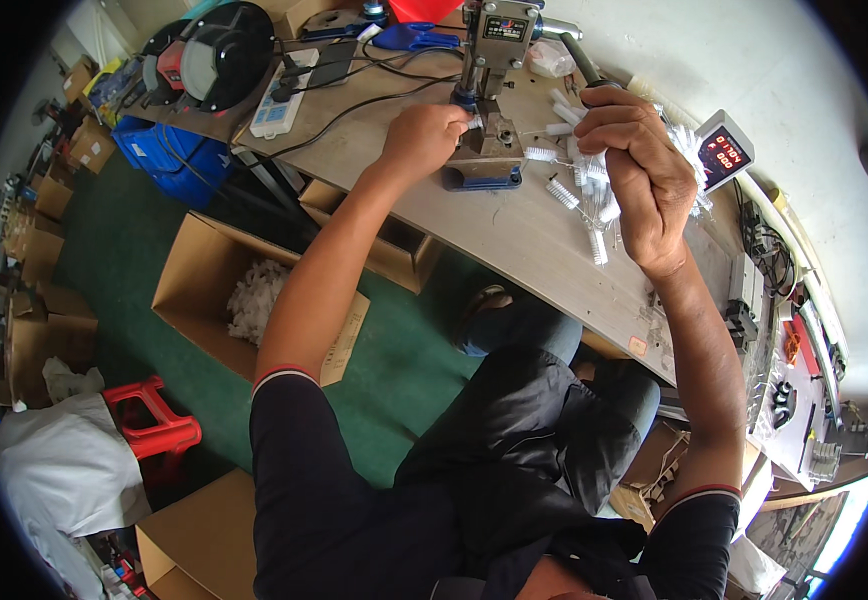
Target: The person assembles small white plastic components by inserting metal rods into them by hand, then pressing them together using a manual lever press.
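A small hand press (502, 45) stands at the far edge of the table, with a metal block (489, 150) at its base. My left hand (419, 140) is closed at the press's left side, its fingertips pinching a small white bristle brush (473, 122) under the ram. The brush is mostly hidden by the fingers. My right hand (644, 165) is raised, fingers wrapped round the end of the press's dark lever (579, 58). Behind and below that hand lie several loose white brushes (562, 192) with thin wire stems, partly covered by it.
A digital counter (726, 150) with red digits stands right of the brushes. At the back left are a power strip (284, 95), cables and a cut-off saw (219, 55). Below the table edge, a cardboard box (199, 275) holds white pieces. A red stool (159, 420) stands farther left.
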Demonstrator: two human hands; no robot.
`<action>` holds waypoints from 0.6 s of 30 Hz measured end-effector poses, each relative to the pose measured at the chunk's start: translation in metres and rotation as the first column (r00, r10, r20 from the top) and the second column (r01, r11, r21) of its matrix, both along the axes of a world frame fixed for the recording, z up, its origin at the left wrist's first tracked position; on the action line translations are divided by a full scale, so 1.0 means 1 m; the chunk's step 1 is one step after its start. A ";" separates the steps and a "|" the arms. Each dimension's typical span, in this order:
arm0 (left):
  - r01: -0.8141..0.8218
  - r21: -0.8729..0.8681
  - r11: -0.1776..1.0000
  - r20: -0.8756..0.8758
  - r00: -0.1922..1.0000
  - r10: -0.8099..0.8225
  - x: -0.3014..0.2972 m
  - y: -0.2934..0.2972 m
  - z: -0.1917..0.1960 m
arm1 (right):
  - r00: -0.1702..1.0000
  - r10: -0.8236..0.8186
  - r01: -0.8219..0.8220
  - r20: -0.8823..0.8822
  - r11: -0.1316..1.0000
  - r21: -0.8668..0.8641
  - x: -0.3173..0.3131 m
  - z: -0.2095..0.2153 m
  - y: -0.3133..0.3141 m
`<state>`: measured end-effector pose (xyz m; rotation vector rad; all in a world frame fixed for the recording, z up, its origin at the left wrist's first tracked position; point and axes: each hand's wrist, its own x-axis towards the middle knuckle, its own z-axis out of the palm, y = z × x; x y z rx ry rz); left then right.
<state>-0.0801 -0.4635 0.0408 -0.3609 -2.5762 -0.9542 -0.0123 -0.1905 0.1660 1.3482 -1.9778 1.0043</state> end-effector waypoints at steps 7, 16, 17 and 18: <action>-0.012 -0.024 1.000 0.012 1.000 0.013 -0.003 -0.002 -0.002 | 0.998 -0.039 0.036 -0.047 0.997 -0.066 0.003 -0.047 -0.014; -0.003 0.041 0.999 -0.060 0.998 0.006 -0.001 0.000 -0.003 | 0.984 -0.080 0.061 -0.160 0.991 -0.123 -0.012 -0.079 -0.015; -0.005 0.036 0.999 -0.066 0.998 0.007 -0.002 0.000 -0.002 | 0.985 -0.081 0.065 -0.150 0.992 -0.104 -0.013 -0.080 -0.014; -0.016 0.014 1.000 -0.052 0.998 0.016 -0.002 0.000 -0.002 | 0.985 -0.072 0.053 -0.154 0.991 -0.124 -0.014 -0.082 -0.014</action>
